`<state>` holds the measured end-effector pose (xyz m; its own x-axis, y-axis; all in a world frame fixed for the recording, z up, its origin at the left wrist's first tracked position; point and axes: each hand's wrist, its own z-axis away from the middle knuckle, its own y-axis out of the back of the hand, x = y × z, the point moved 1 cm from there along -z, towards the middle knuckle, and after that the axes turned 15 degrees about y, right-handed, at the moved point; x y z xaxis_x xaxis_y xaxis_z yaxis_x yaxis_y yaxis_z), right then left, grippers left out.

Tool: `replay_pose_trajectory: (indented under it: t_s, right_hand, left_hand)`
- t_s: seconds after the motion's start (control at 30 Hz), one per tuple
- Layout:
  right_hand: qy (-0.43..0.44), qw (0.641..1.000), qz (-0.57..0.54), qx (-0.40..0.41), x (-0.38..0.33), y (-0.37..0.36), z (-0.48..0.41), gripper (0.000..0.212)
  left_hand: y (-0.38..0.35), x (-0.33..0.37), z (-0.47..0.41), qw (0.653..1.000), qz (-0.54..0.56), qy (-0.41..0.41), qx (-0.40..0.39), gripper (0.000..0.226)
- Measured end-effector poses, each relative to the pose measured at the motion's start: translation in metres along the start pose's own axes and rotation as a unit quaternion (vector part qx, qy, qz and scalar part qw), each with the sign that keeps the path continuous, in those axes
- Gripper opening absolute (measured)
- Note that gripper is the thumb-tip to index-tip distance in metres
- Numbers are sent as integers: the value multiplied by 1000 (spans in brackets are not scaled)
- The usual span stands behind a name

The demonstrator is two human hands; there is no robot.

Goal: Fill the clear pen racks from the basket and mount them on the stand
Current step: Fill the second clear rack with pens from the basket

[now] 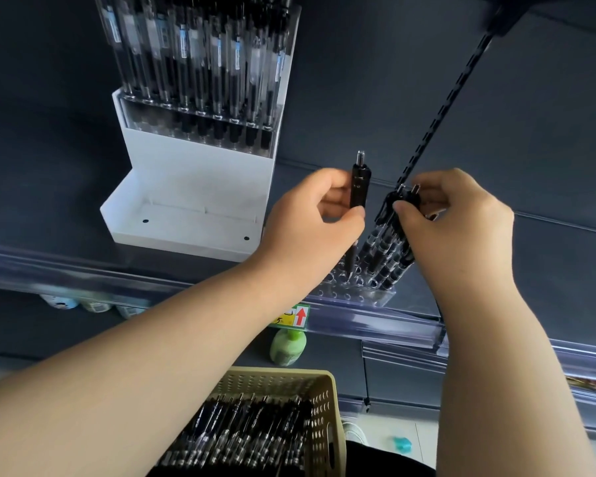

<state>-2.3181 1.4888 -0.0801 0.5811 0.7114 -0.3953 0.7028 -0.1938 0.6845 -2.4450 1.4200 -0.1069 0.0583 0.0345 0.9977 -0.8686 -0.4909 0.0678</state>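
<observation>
Pinching one black pen [359, 187] upright, left hand [310, 218] hovers over the clear rack [358, 296]; right hand [461, 228] beside it grips a bunch of pens [389, 242] standing in it.

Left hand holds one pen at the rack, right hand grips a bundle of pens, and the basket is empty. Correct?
No: the head view shows many pens in the basket. The left hand, pen, rack, right hand and bundle are as stated.

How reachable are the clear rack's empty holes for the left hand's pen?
Probably yes: the left hand holds its pen tip-down at the clear rack, whose near holes look empty; the right hand holds its bundle to one side.
</observation>
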Motion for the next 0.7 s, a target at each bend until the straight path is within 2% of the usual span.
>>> replay_pose_trajectory:
  t_s: [0.37, 0.7]
  right_hand:
    - [46, 997, 59, -7, -2, -1, 0, 15]
    - [46, 995, 89, -29, -3, 8, 2, 13]
  left_hand:
    - [-5, 0, -2, 1000, 5, -3, -4, 22]
    - [-12, -1, -3, 999, 0, -31, -15, 25]
